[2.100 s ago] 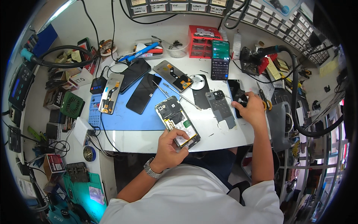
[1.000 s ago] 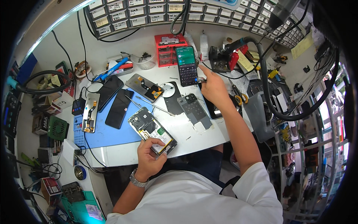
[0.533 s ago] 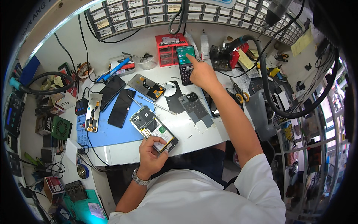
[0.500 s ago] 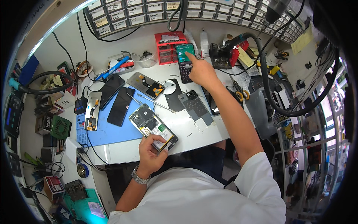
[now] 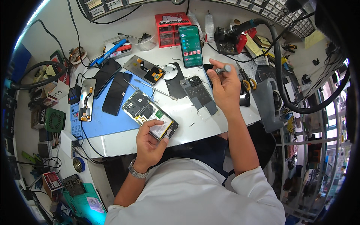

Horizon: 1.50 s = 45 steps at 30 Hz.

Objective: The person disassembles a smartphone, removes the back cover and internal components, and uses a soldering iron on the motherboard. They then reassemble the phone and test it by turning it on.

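Observation:
My left hand [image 5: 149, 139] grips the near end of an opened phone [image 5: 149, 114], back cover off, its board and battery showing, lying at the front edge of the white bench [image 5: 187, 116]. My right hand [image 5: 225, 85] is raised above the bench, fingers closed on a small grey screwdriver [image 5: 222, 69] held by its handle. Below it lies a dark phone back cover [image 5: 199, 94]. A lit phone with a green screen [image 5: 190, 45] stands propped behind.
A blue mat [image 5: 108, 120] carries two dark screens [image 5: 116, 93] and a phone frame [image 5: 87, 99]. Another screen assembly [image 5: 144, 69], tweezers [image 5: 155, 89], a red parts drawer [image 5: 169, 23], scissors [image 5: 245, 80], a soldering station [image 5: 230, 39] and cables crowd the back.
My right hand drew back from the propped green-screen phone toward me and now holds a small screwdriver upright. My left hand stays on the opened phone.

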Each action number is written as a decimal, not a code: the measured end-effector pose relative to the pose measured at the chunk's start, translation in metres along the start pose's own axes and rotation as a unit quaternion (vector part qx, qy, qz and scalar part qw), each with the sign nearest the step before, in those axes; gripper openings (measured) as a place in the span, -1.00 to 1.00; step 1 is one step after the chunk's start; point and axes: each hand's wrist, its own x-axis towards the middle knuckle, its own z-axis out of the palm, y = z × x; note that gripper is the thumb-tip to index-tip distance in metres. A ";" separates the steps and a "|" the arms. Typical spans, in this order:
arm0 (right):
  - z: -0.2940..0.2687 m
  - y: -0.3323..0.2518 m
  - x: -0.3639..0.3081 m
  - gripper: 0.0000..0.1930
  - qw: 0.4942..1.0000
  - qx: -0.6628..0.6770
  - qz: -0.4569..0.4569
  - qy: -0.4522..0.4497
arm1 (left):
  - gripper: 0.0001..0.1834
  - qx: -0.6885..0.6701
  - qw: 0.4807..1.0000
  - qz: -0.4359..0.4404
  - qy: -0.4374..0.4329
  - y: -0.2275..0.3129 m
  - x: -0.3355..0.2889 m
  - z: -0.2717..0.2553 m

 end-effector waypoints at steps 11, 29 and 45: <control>0.026 0.035 -0.035 -0.36 0.990 0.136 -0.005 -0.036 | -0.38 -0.053 0.999 -0.005 -0.001 0.004 0.001 0.005; 0.035 0.010 -0.053 -0.26 0.981 0.190 -0.013 -0.026 | -0.42 -0.004 1.000 0.010 0.005 -0.003 -0.001 -0.002; 0.048 -0.025 -0.130 -0.21 0.956 0.259 -0.021 -0.135 | -0.08 -0.058 0.998 -0.005 -0.013 0.004 0.002 -0.001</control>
